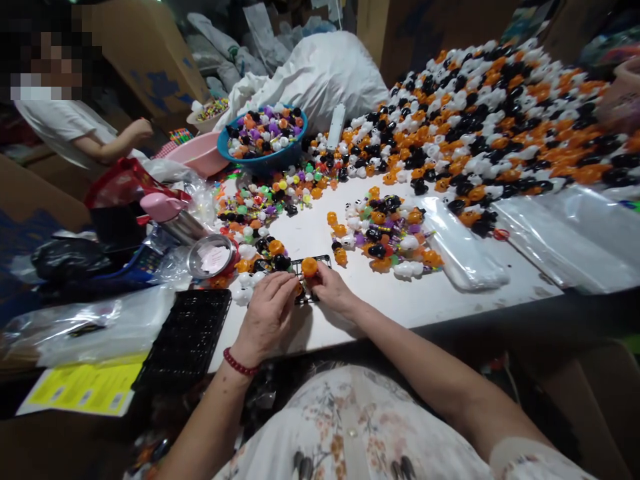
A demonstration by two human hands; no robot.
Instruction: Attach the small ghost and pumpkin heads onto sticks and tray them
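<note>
A small black grid tray [324, 259] lies on the white table between my hands. My right hand [327, 285] pinches an orange piece [309, 267] over the tray, thumb and fingers closed round it. My left hand [273, 303], with a red bead bracelet on its wrist, bends over the tray's left side. Its fingers are together at a small dark and orange piece [299, 289], partly covered by the fingertips; whether they grip it is hard to tell. Black, white and orange pieces [276, 247] lie just beyond my left hand.
Stacked black trays [187, 333] and a round metal tin [210, 256] are at left. Mixed pieces [383, 230] and clear bags [465, 247] lie right, before a large pile [500, 113]. A blue basin [267, 150] stands behind. A person [70, 127] is at far left.
</note>
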